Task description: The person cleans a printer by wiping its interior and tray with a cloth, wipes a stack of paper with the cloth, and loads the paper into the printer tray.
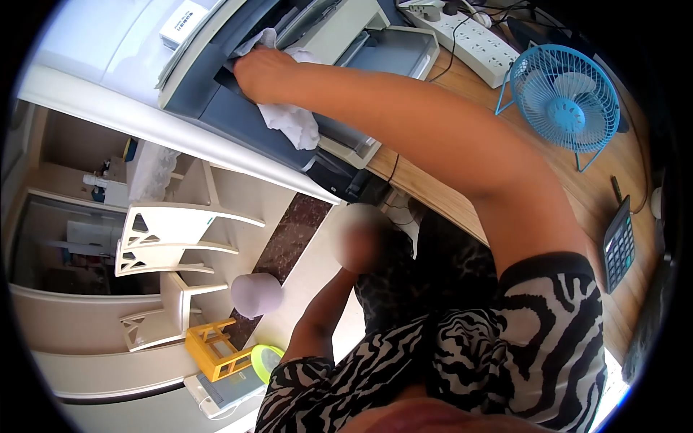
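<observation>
My right hand [265, 74] reaches into the open front of a grey and dark-blue printer [242, 130]. Its fingers are bunched on a white cloth [292, 126], which hangs down over the printer's front. Part of the cloth and the fingertips are hidden inside the opening. An output tray [401, 54] sticks out from the machine beside my forearm. My left hand [359, 242] is low, near my dark patterned trousers. It is blurred, so its fingers cannot be made out.
On the wooden desk [455, 94] stand a white power strip [473, 45] with cables, a blue wire fan [565, 108] and a calculator [619, 249]. A small white box [184, 25] lies beyond the printer. White chairs [170, 227], a round stool [257, 294] and a yellow stool [213, 350] are on the floor.
</observation>
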The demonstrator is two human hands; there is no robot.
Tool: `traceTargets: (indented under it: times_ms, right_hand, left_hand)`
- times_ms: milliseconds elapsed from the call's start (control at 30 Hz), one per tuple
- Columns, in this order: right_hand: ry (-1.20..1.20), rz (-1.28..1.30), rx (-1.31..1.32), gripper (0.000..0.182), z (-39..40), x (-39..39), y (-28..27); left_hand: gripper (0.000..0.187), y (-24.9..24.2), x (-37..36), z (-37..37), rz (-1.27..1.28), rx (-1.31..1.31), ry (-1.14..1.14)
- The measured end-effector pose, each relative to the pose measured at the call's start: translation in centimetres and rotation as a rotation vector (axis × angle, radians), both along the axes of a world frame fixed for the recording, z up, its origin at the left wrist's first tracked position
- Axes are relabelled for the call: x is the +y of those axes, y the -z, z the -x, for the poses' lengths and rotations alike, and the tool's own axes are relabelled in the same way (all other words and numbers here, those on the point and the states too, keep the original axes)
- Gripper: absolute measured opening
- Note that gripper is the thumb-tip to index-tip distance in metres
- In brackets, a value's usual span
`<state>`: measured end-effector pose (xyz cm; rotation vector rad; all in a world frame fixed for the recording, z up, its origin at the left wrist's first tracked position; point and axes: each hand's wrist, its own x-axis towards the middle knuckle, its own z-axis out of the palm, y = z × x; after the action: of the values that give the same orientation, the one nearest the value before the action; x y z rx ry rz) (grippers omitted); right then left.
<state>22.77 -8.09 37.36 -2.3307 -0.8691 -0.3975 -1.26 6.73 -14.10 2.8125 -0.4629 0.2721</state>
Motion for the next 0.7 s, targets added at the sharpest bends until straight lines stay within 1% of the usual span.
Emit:
traceTargets:
  times_ms: [67,133,200,267,300,333,533,700]
  right_hand:
    - [-0.007,0.071,-0.015,0.021,-1.9,1.3,-0.3]
    - [-0.013,0.204,-0.046,0.022,-5.0,3.4,-0.1]
    - [-0.041,0.414,-0.135,0.023,-10.6,7.0,2.1]
    - [-0.054,0.528,-0.171,0.025,-13.8,9.1,3.3]
    - [-0.054,0.564,-0.139,0.028,-10.3,7.3,0.7]
    - [-0.064,0.559,-0.104,0.028,-9.0,6.2,-0.7]
    - [-0.079,0.597,-0.043,0.029,-9.9,6.5,-1.3]
    - [-0.083,0.635,-0.019,0.029,-11.0,7.2,-1.8]
  left_hand:
    - [0.034,-1.1,-0.7,0.0,0.029,0.000,-0.003]
    - [0.033,-2.2,-1.4,0.2,0.047,-0.013,0.004]
    - [0.033,-2.6,-1.9,0.4,0.065,-0.018,0.010]
    - [0.032,-3.2,-2.2,0.4,0.078,-0.020,0.005]
    - [0.031,-3.5,-2.4,0.3,0.088,-0.025,0.006]
    - [0.030,-4.2,-2.6,0.3,0.093,-0.024,-0.001]
    - [0.025,-8.4,-3.8,0.0,0.156,0.008,-0.084]
    - [0.022,-12.0,-4.7,0.1,0.252,0.096,-0.219]
